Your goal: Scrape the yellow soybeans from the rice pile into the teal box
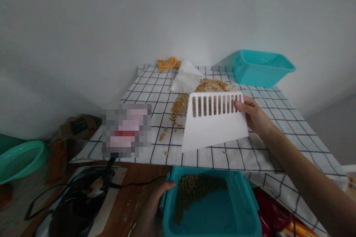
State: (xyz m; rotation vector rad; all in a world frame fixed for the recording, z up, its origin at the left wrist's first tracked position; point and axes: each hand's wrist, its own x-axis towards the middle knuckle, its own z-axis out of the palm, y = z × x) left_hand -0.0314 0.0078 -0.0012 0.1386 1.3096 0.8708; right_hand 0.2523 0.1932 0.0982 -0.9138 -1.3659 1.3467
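Observation:
My right hand [254, 114] grips the right end of a white slotted plastic scraper [215, 131], thumb on its front face. The scraper stands tilted over the table, partly hiding a spread of yellowish beans [179, 106] that look like soybeans. My left hand [155, 200] holds a teal plastic bin [211, 172] by its left rim, thumb over the edge. The bin is just below the table's front edge, with more beans [194, 187] heaped along its far and left side. A few loose beans [162, 137] lie left of the scraper.
A checked cloth [155, 85] covers the table. Behind the beans are a crumpled white tissue [187, 76] and a yellow cloth [168, 63]. A second teal bin [258, 72] stands at back right. A blurred-out item [126, 129] is at left; a green basin [22, 161] stands lower left.

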